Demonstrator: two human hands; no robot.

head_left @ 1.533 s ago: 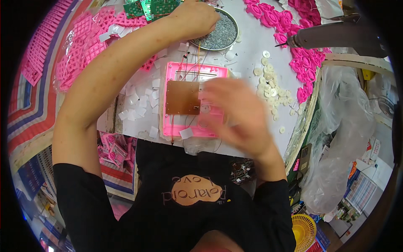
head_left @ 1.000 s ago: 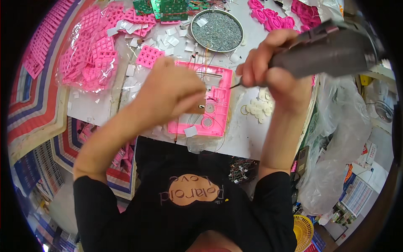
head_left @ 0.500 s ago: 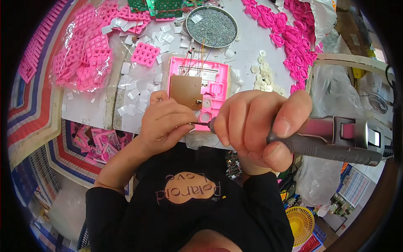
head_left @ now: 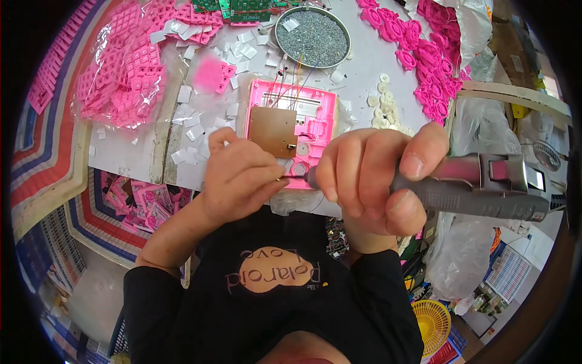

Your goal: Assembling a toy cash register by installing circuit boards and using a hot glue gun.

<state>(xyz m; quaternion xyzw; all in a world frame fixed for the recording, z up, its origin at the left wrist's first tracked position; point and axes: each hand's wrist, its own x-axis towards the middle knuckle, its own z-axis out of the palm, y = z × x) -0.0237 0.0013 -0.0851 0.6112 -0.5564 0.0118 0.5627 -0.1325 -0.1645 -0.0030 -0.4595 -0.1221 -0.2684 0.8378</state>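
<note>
My right hand [head_left: 376,182] grips a grey and pink electric screwdriver [head_left: 479,185], held sideways close to the camera with its bit pointing left. My left hand [head_left: 239,176] pinches at the bit's tip, fingers closed on something too small to make out. Behind both hands a pink plastic casing [head_left: 315,118] lies on the white table, with a brown circuit board [head_left: 273,130] and thin coloured wires in it.
A round metal dish of small screws [head_left: 312,36] stands at the back. Pink keypad pieces in a clear bag [head_left: 118,73] lie at the left, more pink parts [head_left: 433,60] at the right. White squares [head_left: 194,130] and white round buttons [head_left: 385,103] are scattered about.
Both hands have come up from the table toward the camera; the right brought the screwdriver in and turned it sideways, and the left left the casing to pinch at the bit's tip.
</note>
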